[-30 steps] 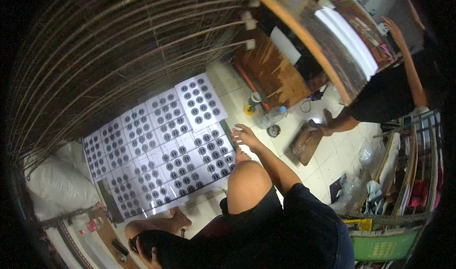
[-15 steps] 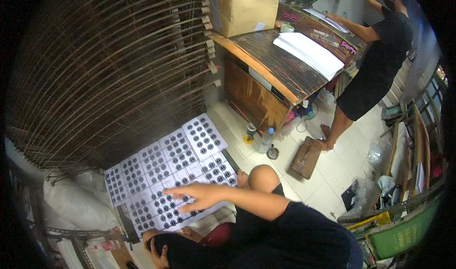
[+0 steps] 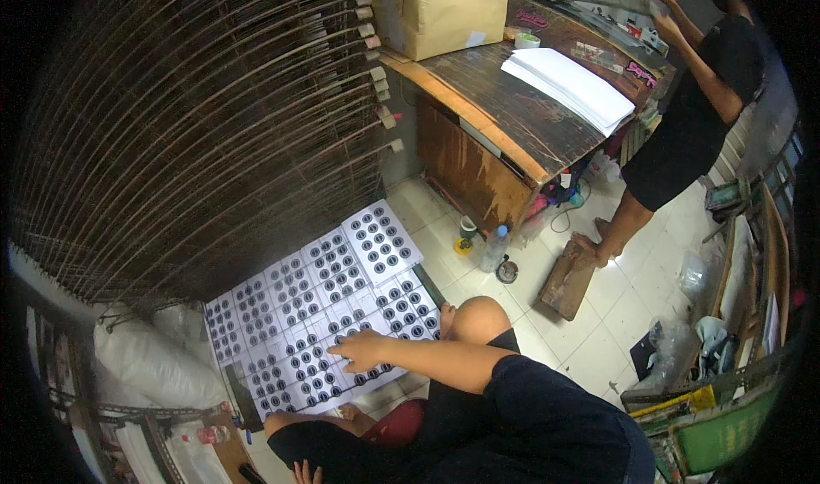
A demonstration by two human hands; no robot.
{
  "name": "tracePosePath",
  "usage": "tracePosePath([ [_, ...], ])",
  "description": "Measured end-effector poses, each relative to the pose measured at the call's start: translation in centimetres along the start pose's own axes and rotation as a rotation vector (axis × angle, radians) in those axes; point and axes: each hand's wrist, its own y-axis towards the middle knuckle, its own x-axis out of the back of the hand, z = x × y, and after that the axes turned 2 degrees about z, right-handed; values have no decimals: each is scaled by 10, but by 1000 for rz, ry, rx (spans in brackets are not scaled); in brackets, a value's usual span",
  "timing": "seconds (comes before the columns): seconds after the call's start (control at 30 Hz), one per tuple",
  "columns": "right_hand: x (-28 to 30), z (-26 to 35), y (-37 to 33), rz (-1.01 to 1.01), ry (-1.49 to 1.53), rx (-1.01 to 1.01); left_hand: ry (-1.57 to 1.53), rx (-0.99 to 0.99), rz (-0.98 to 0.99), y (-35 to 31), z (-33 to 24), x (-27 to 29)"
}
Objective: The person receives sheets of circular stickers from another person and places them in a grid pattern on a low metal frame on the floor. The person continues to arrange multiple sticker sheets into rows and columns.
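Observation:
Printed white sheets (image 3: pixel 301 315) with rows of dark round marks lie side by side on a low rack, one sheet overlapping the others at the far right corner. Over their near right part is my right hand (image 3: pixel 363 351), its fingers stretched toward the round marks with nothing visible in them. Whether the fingertips touch the paper I cannot tell. At the lower edge my left hand (image 3: pixel 306 473) rests on my dark-clothed leg, fingers apart, mostly cut off by the picture's edge.
A tall wire drying rack (image 3: pixel 205 125) rises behind the sheets. On the wooden table (image 3: pixel 444 87) are a paper stack (image 3: pixel 568 87) and a brown package (image 3: pixel 457 14). A bottle (image 3: pixel 495 246) and a wooden block (image 3: pixel 568 281) sit on the floor. A co-worker (image 3: pixel 692 134) stands at the right.
My right hand has shifted right, its fingers drawn closer together. My left hand has slipped toward the lower edge. The co-worker's hands are now raised together beside a frame, which sits lower.

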Motion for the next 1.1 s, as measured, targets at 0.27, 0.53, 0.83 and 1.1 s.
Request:
tracePosePath([
  [0.27,-5,9,13,111,-79,66,-5,-36,-58,7,12,-5],
  [0.53,-3,7,13,114,-85,22,-8,-28,-103,-2,18,-11],
  [0.83,-2,10,11,161,-73,26,-32,-23,-151,-9,24,-17],
  [1.1,-10,3,17,155,-93,23,-53,-36,-167,-9,27,-20],
])
